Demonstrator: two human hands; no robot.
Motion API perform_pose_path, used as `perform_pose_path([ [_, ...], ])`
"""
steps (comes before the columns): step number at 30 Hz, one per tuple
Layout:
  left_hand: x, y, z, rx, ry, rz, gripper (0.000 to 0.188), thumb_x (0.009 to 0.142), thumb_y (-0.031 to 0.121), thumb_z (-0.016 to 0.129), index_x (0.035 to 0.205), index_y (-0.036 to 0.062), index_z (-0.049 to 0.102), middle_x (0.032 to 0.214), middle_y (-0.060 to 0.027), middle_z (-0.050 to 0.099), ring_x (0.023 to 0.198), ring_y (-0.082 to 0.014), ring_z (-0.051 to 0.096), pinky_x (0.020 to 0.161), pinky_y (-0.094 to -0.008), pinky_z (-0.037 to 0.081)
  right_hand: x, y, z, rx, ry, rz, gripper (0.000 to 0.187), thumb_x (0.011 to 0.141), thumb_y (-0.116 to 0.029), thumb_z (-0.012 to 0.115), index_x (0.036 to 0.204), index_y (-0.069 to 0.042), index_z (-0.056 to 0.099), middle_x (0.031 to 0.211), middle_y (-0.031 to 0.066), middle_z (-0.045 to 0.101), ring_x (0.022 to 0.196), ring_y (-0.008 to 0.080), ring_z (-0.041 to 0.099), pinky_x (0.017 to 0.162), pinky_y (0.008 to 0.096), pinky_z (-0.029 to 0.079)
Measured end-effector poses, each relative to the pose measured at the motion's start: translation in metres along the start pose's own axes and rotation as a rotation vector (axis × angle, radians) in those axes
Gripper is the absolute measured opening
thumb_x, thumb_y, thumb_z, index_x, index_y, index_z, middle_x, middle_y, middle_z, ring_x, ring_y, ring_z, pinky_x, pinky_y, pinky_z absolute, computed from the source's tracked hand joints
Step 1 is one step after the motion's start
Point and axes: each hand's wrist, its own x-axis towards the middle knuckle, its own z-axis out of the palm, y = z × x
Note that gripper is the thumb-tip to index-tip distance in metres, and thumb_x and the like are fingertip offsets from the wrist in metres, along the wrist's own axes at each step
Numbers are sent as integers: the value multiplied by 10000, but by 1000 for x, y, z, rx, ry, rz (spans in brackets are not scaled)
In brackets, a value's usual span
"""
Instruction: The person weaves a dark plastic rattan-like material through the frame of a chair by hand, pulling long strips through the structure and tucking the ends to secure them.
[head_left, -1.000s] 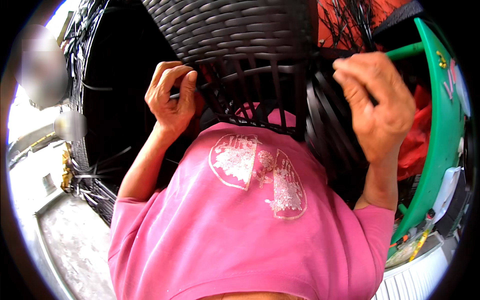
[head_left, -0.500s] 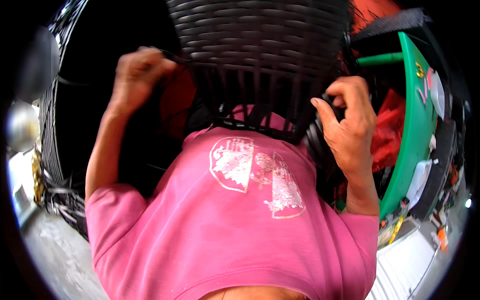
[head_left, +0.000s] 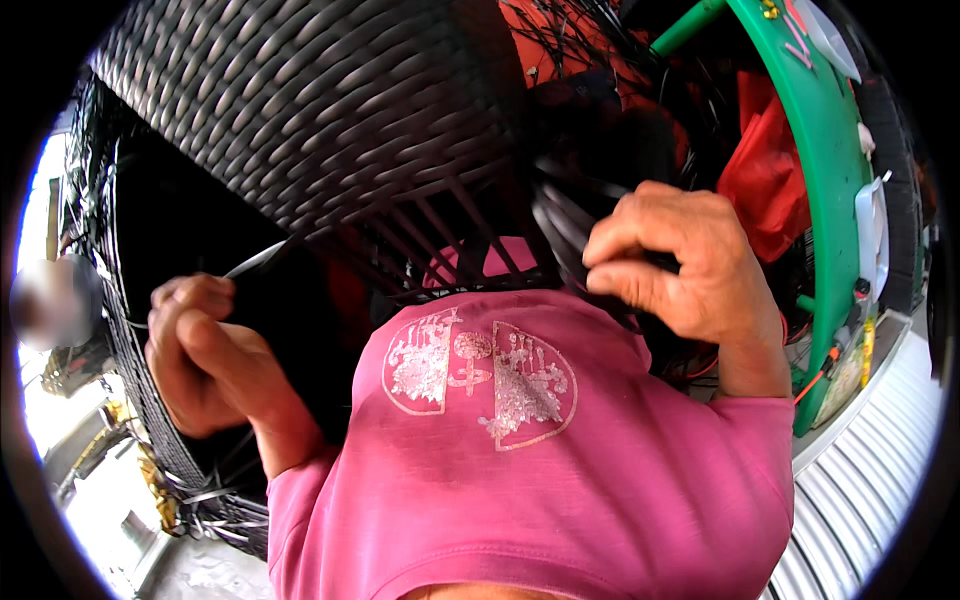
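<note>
Woven black panel (head_left: 330, 110), upper left, seemingly mid-weave: left hand (head_left: 205, 355), at left, pinched on black strip (head_left: 258, 258), next apparently needing tension; right hand (head_left: 680, 262), at right, curled, hold unclear.

Strands, strips and weave all around, so this looks every bit a weaving workshop: a black woven panel (head_left: 320, 90) fills the top, its lower end bare open ribs, loose dark strips (head_left: 563, 222) right beside it! Over on the left, black strands (head_left: 230, 518) bunch up thickly, and up top more scraps litter a reddish surface (head_left: 515, 25). Away right, a green frame (head_left: 822, 190) and crumpled red sheeting (head_left: 765, 185) crowd the space!
</note>
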Motion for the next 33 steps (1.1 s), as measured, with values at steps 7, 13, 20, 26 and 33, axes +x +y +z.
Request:
perform_pose_path([
  [7, 9, 73, 98, -334, -577, 370, 404, 600, 115, 670, 985, -6, 690, 777, -89, 571, 528, -149, 516, 445, -266, 410, -21, 5, 6, 357, -49, -343, 138, 743, -117, 778, 807, -40, 682, 746, 63, 658, 640, 214, 634, 542, 323, 462],
  [13, -3, 72, 114, -387, -881, 297, 309, 645, 164, 782, 866, -2, 645, 705, -51, 499, 550, -166, 538, 465, -296, 426, -17, 43, -2, 180, 238, -367, 137, 779, -132, 742, 847, -31, 678, 777, 93, 659, 658, 234, 627, 573, 324, 480],
  [20, 6, 78, 109, -332, -819, 209, 326, 646, 112, 813, 887, -32, 649, 748, -98, 566, 553, -195, 562, 458, -291, 451, 5, 73, 17, -17, 280, -327, 350, 763, -168, 734, 1065, -16, 645, 891, 106, 652, 786, 271, 611, 741, 373, 459],
  [26, 5, 92, 135, -157, -541, 324, 311, 658, 16, 712, 955, -64, 670, 830, -186, 623, 594, -218, 601, 475, -289, 484, -15, 55, 14, -3, 359, -625, 239, 670, -105, 750, 875, -37, 647, 719, 35, 554, 603, 213, 539, 551, 343, 435],
  [33, 5, 90, 140, -410, -732, 363, 322, 794, 219, 709, 827, -81, 598, 796, -187, 614, 546, -202, 572, 433, -289, 454, -34, 59, -10, 425, 227, -476, 298, 682, -213, 764, 944, -78, 713, 793, 36, 622, 595, 160, 555, 538, 284, 446],
])
